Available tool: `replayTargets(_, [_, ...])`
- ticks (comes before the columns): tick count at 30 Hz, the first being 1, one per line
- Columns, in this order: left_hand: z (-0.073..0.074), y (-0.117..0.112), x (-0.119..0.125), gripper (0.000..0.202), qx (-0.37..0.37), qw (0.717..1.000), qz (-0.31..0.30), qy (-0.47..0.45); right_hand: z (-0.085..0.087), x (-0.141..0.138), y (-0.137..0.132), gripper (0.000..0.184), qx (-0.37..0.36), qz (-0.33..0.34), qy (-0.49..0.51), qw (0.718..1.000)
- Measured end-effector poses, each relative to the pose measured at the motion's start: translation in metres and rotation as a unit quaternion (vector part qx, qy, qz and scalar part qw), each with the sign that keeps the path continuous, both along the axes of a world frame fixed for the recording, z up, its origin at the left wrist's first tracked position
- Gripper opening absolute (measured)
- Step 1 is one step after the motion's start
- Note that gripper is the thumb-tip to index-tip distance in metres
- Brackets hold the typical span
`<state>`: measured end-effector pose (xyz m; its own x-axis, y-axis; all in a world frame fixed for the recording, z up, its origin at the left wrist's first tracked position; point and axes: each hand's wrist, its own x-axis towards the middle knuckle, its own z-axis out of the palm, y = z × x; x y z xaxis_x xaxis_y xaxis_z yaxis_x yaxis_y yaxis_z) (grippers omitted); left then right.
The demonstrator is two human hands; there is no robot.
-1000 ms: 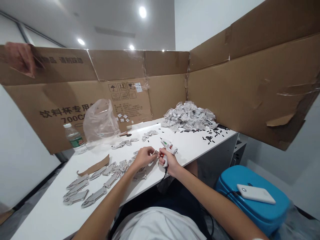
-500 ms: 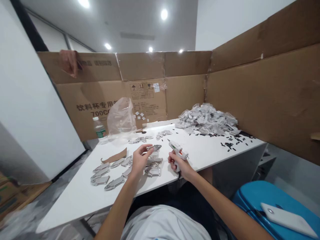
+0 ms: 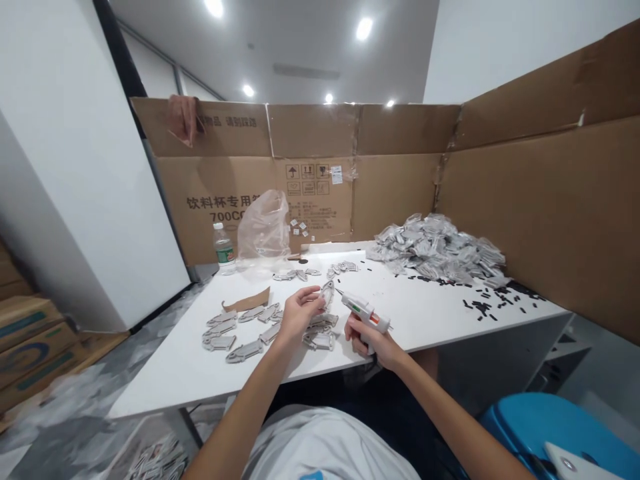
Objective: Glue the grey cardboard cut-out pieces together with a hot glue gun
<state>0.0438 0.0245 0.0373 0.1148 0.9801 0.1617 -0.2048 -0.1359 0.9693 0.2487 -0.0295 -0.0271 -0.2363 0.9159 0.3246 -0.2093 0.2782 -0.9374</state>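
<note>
Closer now than in the earlier frame: the left hand [image 3: 300,312] brings a grey cutout [image 3: 327,293] just beside the nozzle of a glue gun [image 3: 363,312], not touching it. Left fingers [image 3: 310,294] pinch the cutout, tilted upward; the right hand [image 3: 373,340] curls closed around the gun's grip. More cutouts [image 3: 320,331] lie below on the white table [image 3: 425,333], near the hands.

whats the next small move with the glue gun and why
Probably ease the white hot glue gun, held in the right hand, slightly closer to the grey plier-shaped cutout pinched in the left hand. Its nozzle already points toward the cutout, with only a small gap between them.
</note>
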Motion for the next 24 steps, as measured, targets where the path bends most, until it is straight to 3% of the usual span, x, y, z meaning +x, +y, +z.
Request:
replayTargets(6, [0.003,-0.002,0.001,0.051,-0.006,1.0,-0.009,0.011,0.007,-0.005,-0.008,0.044,-0.001,0.007,-0.05,0.999])
replayTargets(24, [0.002,-0.005,0.002,0.05,-0.001,1.0,-0.019,0.017,0.007,-0.015,-0.007,0.061,-0.053,-0.114,-0.105,0.987])
